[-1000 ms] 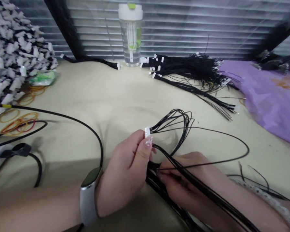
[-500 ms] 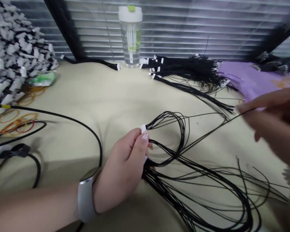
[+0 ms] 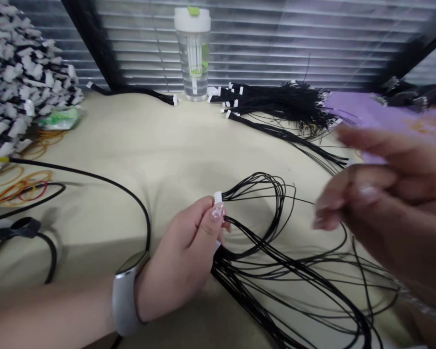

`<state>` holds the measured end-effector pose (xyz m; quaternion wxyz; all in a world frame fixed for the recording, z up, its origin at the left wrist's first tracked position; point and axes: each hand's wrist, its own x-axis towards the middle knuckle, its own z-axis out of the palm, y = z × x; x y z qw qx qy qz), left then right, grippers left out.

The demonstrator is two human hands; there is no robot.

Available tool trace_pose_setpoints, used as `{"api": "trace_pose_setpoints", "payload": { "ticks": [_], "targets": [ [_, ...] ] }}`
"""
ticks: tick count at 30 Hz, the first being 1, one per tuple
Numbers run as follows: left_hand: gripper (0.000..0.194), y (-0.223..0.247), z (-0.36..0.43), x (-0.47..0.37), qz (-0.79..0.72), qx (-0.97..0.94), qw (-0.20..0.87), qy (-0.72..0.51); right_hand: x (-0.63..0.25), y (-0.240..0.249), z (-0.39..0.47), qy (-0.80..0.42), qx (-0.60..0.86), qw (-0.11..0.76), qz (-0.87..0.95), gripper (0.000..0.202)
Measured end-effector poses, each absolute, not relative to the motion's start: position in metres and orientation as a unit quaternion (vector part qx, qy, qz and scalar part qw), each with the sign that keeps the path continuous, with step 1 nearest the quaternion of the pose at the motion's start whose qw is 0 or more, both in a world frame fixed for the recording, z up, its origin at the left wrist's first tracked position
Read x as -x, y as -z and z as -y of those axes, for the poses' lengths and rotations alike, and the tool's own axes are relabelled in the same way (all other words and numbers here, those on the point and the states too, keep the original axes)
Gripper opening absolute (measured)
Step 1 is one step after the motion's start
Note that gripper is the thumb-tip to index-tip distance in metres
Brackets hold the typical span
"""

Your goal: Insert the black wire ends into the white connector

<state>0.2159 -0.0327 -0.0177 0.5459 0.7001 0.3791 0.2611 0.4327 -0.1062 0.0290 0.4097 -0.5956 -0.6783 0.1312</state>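
Left hand's grip (image 3: pixel 181 257) clamped on the white connector (image 3: pixel 218 197), its black wires (image 3: pixel 276 218) looping rightward over the tabletop (image 3: pixel 160 140), right hand (image 3: pixel 385 194) blurred above them, whether its fingers pinch a wire unclear, clear bottle (image 3: pixel 194 55) standing at the back near the dark cable pile (image 3: pixel 283 102).

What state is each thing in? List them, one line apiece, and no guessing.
Left hand: closed on the white connector.
White connector: wired, gripped near the thumb tip.
Held wires: looped, fanning out loosely.
Right hand: raised, fingers bent, blurred; grip unclear.
Bottle: upright, lid on.
Wristband device: worn, screen dark.
Blinds: lowered.
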Motion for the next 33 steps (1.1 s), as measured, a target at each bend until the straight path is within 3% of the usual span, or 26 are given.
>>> {"api": "trace_pose_setpoints", "payload": {
  "ticks": [2,4,9,12,19,33],
  "targets": [
    [0.037,0.018,0.033,-0.215,-0.373,-0.706,0.544,-0.258,-0.418,-0.026,0.103,-0.206,0.576,0.416,0.673,0.044],
    [0.037,0.018,0.032,-0.214,-0.369,-0.709,0.546,-0.252,-0.412,-0.023,0.103,-0.204,0.581,0.385,0.687,0.045],
    [0.038,0.016,0.031,-0.215,-0.363,-0.691,0.571,-0.255,-0.415,-0.025,0.106,-0.125,0.597,0.339,0.716,0.011],
    [0.037,0.015,0.032,-0.218,-0.364,-0.668,0.596,-0.257,-0.413,-0.028,0.103,-0.104,0.582,0.325,0.738,0.003],
    [0.036,0.014,0.033,-0.219,-0.358,-0.629,0.646,-0.245,-0.407,-0.024,0.100,-0.089,0.558,0.319,0.761,0.007],
    [0.036,0.015,0.033,-0.216,-0.350,-0.638,0.641,-0.245,-0.407,-0.022,0.102,-0.071,0.540,0.317,0.776,0.011]
  ]
}}
